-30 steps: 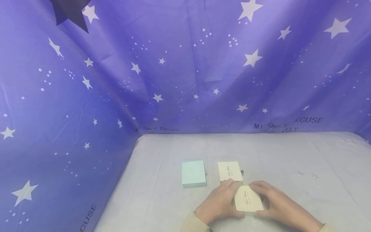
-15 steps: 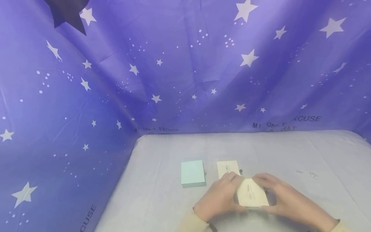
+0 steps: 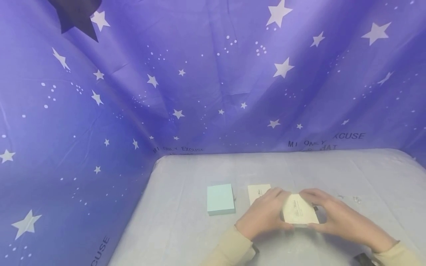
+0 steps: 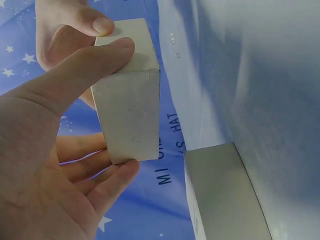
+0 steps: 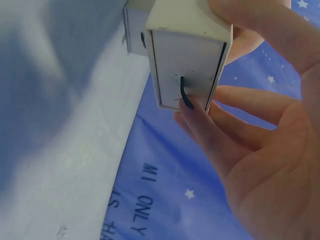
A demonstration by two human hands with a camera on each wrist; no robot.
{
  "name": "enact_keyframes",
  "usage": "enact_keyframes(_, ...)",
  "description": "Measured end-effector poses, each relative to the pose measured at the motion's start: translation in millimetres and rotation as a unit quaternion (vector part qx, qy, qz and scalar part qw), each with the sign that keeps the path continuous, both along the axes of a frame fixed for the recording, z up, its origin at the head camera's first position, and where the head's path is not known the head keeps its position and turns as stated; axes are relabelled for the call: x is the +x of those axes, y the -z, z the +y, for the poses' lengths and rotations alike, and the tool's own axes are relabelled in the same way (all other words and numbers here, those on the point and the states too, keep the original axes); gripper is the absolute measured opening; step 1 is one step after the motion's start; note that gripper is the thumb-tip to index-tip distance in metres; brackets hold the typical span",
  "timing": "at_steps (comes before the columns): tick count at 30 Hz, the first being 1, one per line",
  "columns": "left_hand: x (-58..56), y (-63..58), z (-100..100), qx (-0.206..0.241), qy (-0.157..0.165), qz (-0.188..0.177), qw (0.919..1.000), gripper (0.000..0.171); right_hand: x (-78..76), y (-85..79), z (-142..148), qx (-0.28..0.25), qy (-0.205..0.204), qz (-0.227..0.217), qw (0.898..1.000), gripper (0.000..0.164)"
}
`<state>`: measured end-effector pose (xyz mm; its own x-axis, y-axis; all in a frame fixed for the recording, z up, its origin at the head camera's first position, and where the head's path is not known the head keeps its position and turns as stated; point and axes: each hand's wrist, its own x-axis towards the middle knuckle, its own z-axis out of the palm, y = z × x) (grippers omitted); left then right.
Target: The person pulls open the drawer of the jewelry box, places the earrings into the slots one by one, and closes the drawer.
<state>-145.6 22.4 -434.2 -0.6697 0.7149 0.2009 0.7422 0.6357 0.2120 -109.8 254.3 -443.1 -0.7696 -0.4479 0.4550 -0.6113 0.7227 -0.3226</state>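
Observation:
Both hands hold a cream drawer-style gift box point(image 3: 299, 210) with printed script on its top, raised above the table. My left hand point(image 3: 266, 212) grips its left side, with the thumb point(image 4: 107, 55) on the near face and fingertips at the far edge. My right hand point(image 3: 336, 214) grips the other side, thumb in front and fingers behind. A short dark ribbon pull point(image 5: 185, 94) sticks out of the box's right end, a right fingertip touching it. A second cream box point(image 3: 257, 193) lies behind my left hand, partly hidden by it.
A mint-green box point(image 3: 221, 199) lies to the left on the white-covered table point(image 3: 173, 221). Small shiny pieces point(image 3: 357, 200) lie on the right beyond my right hand. A purple star-print curtain point(image 3: 199, 88) hangs behind and at the left.
Both hands have lifted the cream box from near the table and carried it right and away from the body. The other two boxes stay where they were.

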Motion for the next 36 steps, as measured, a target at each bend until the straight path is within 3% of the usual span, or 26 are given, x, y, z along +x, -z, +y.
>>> enact_keyframes(4,-8.1,4.4,12.3,-0.003,-0.005,-0.01,0.9999,0.076,-6.1,1.6,8.3,0.007,0.01,-0.02,1.0,0.081)
enact_keyframes(9,-15.1,13.9,26.6,-0.014,-0.021,-0.02,0.9995,0.078,-14.1,7.5,17.5,0.008,0.006,-0.013,1.0,0.081)
enact_keyframes(18,-26.3,33.0,40.1,-0.018,-0.04,-0.015,0.9989,0.078,-25.8,20.5,23.2,0.011,0.013,-0.036,0.999,0.078)
enact_keyframes(26,-34.5,41.2,46.6,-0.031,-0.052,-0.018,0.998,0.079,-35.0,28.4,26.2,0.007,0.017,-0.063,0.998,0.078)
enact_keyframes(36,-38.7,42.6,47.5,-0.032,-0.056,-0.06,0.9961,0.082,-40.3,37.9,32.5,-0.019,0.0,-0.099,0.995,0.078)
